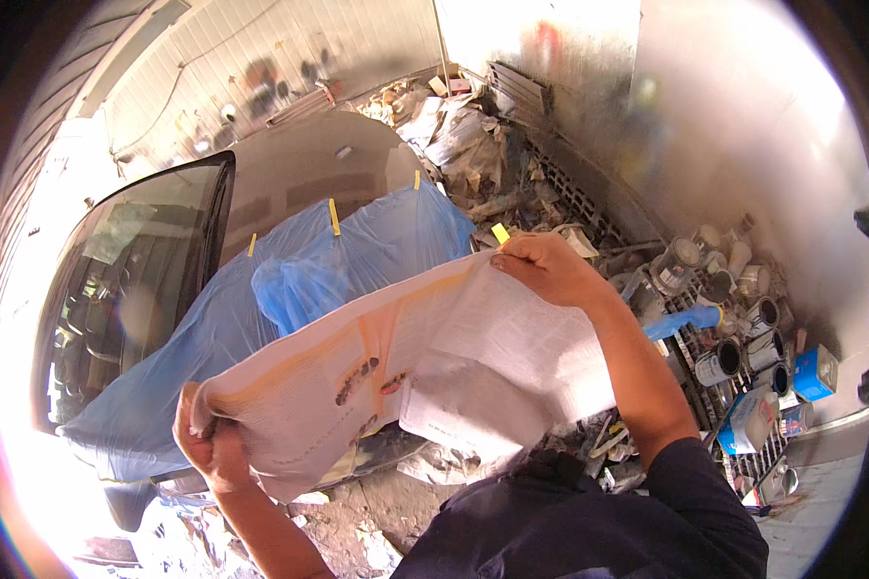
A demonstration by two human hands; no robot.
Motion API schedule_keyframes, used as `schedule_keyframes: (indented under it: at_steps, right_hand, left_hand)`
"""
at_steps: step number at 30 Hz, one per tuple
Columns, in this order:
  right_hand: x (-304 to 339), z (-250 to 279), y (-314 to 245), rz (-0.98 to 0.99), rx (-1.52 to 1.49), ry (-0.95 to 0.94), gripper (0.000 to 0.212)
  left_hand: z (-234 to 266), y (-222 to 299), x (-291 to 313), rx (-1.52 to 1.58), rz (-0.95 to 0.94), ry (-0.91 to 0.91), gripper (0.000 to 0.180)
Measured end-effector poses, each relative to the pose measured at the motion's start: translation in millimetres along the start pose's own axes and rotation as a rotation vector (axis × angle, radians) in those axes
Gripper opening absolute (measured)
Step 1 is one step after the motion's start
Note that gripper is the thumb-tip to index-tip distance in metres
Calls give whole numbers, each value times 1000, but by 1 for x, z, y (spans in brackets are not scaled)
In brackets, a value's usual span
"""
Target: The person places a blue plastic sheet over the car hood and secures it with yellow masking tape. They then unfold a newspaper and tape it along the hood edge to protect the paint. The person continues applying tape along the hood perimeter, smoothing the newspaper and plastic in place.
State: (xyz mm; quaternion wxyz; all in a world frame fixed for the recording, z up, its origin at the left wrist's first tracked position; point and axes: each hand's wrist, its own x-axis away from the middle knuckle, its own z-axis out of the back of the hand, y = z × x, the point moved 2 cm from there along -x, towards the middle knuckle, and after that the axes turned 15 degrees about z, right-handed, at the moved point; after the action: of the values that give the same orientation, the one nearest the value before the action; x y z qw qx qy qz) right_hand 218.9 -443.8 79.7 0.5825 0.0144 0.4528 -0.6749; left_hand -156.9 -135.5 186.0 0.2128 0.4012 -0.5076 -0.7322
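A wide printed paper sheet, like newspaper, (425, 338) is stretched out between my two hands. My left hand (212, 439) is closed on its left end, with the paper bunched at the fingers. Farther right and higher, my right hand (548, 270) pinches the upper right corner. A short yellow tape strip (500, 234) sticks up beside the right fingertips. Beyond the paper stands a car (309, 154), partly draped in blue plastic film (377, 241). Yellow tape pieces (334, 217) fasten the film's upper edge to the bodywork. The paper hides the lower part of the film.
Crumpled paper and plastic waste (468, 145) is heaped by the far wall. Paint cans (719, 362) and containers crowd a slatted rack at right, with a blue glove (684, 321) among them. Scraps litter the floor (386, 502). The car's window (130, 280) is at left.
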Motion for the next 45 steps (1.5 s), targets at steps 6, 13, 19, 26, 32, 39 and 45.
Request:
schedule_keyframes:
  at_steps: [6, 13, 19, 26, 32, 39, 45]
  right_hand:
    - [1, 10, -15, 43, -211, 1, 24]
    - [8, 22, -25, 45, -346, 18, 20]
    - [23, 34, -34, -157, -611, 46, 30]
    - [59, 50, -17, -330, -373, -212, 44]
    - [123, 93, 28, -562, -157, 114, 35]
    - [249, 151, 76, -650, -8, 599, 31]
    - [303, 142, 48, -775, 64, 819, 32]
  left_hand:
    - [23, -6, -24, 79, 27, 2, 11]
    - [86, -65, -47, 246, 30, 39, 39]
    - [92, -69, -57, 293, 91, 265, 44]
    - [139, -72, -83, 210, 88, 264, 41]
    - [182, -56, -130, 184, 270, 379, 43]
    - [289, -138, -205, 97, 233, 431, 46]
    - [361, -279, -279, 117, 443, 569, 48]
